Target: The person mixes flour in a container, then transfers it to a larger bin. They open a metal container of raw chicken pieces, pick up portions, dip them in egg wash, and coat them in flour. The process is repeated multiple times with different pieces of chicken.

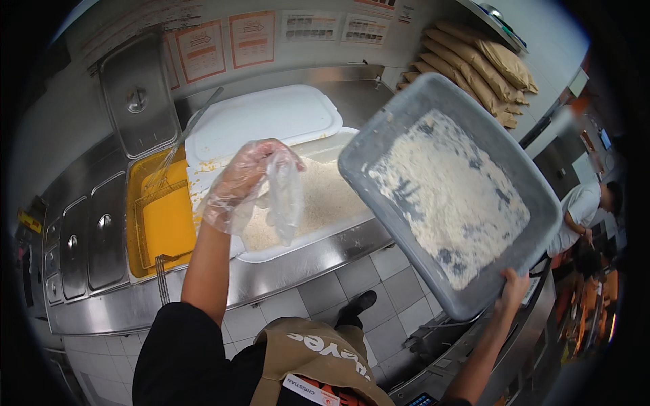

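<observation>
My left hand, in a clear plastic glove, is raised over a white tub of pale breading flour. Its bent fingers pinch a limp piece of clear plastic, seemingly another disposable glove. My bare right hand grips the near right rim of a grey plastic tub. This tub is tilted, its inside facing me, and a patchy layer of white flour covers its bottom. Left of the flour tub, a steel pan holds orange-yellow batter, a wire basket and a whisk.
A white lid rests across the flour tub's back. Steel lids cover wells at left; another lid leans on the wall. Brown paper sacks are stacked back right. A person stands at far right, beyond a steel counter.
</observation>
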{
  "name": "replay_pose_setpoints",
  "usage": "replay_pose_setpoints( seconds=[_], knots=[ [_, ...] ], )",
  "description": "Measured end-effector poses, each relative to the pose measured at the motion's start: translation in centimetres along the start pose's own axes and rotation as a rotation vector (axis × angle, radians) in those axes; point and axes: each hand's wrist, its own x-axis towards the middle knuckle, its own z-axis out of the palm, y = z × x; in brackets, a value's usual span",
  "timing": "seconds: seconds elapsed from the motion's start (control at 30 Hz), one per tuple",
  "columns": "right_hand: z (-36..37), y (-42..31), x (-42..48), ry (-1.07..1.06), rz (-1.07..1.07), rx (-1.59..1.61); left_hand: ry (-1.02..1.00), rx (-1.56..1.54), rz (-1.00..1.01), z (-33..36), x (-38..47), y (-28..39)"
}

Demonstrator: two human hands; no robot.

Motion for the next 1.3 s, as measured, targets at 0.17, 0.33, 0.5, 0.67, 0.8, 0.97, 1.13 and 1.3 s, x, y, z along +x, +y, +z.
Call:
replay_pose_setpoints(
  seconds=[0.17,0.33,0.5,0.67,0.8,0.97,1.13,1.3],
  knots=[
    [32.3,-6.4,16.0,-0.413,-0.114,0.050,0.521,0.274,0.019,-4.6,-7.2,4.0],
    [53.6,-11.8,22.2,-0.652,-0.378,0.033,1.084,0.307,0.014,0.7,-13.4,3.1],
    [64.9,-9.8,23.0,-0.552,-0.713,-0.282,1.371,0.272,0.071,8.4,-15.2,0.5],
    [68.7,-10.6,26.3,-0.774,-0.567,-0.173,1.403,0.357,-0.024,12.7,-15.7,-2.0],
    [69.5,-12.2,27.1,-0.717,-0.737,-0.062,1.438,0.367,-0.014,13.2,-13.7,-3.4],
    [69.0,-12.2,23.9,-0.658,-0.922,-0.160,1.385,0.265,0.056,13.0,-9.0,-4.2],
    [64.4,-16.4,23.6,-0.704,-1.042,-0.030,1.306,0.297,-0.045,9.1,-6.6,-2.6],
    [55.6,-19.3,22.8,-0.686,-1.048,0.042,1.243,0.574,-0.179,1.1,-6.4,-1.5]
  ],
)
